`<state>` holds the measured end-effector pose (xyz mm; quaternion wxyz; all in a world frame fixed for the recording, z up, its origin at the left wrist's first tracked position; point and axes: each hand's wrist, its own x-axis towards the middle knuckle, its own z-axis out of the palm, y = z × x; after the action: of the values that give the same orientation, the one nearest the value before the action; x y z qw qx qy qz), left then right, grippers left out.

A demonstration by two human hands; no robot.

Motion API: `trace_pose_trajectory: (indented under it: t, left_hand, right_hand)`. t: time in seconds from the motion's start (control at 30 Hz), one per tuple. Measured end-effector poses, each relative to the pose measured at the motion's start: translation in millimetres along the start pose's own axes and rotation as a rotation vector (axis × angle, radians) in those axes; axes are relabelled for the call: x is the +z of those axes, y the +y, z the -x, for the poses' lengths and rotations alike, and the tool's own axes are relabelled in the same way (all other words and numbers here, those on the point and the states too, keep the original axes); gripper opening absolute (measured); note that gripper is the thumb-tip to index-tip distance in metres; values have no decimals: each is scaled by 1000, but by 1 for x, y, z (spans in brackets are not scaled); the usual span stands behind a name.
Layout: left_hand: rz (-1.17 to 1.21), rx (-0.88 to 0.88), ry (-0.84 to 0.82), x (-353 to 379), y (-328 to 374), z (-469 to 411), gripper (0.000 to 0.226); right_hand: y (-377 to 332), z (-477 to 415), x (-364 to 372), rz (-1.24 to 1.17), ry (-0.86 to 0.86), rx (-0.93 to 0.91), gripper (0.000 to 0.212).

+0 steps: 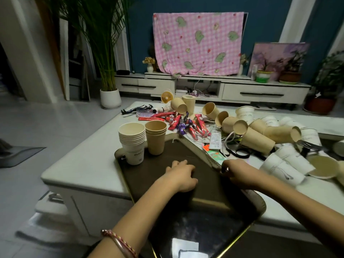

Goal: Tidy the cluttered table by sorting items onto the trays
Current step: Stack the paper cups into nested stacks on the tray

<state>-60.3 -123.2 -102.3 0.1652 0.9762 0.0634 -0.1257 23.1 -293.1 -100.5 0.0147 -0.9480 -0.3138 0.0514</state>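
head view: our left grip (181,175) lies flat and relaxed on the dark tray (149,174); our right grip (235,172) curls round its right rim. two cup stacks (156,138) stand at its far corner; loose cups (260,138) litter the worktop (83,164).

Glossy dark tray (214,226), matt paper cups (132,140), smooth pale tabletop (83,164), shiny red wrappers (200,125).
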Motion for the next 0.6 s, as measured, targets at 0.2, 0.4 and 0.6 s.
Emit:
trace_pose_trajectory:
  t: [0.2,0.4,0.6]
  left_hand:
    - [-82,103,31,24,26,-9,59]
    - [-129,106,58,29,34,-15,59]
    - [-112,48,74,31,21,-24,64]
  right_hand:
    - [27,38,-17,-108,254,-65,28]
    - [88,49,-50,168,118,74,51]
    - [79,38,-62,164,14,-3,5]
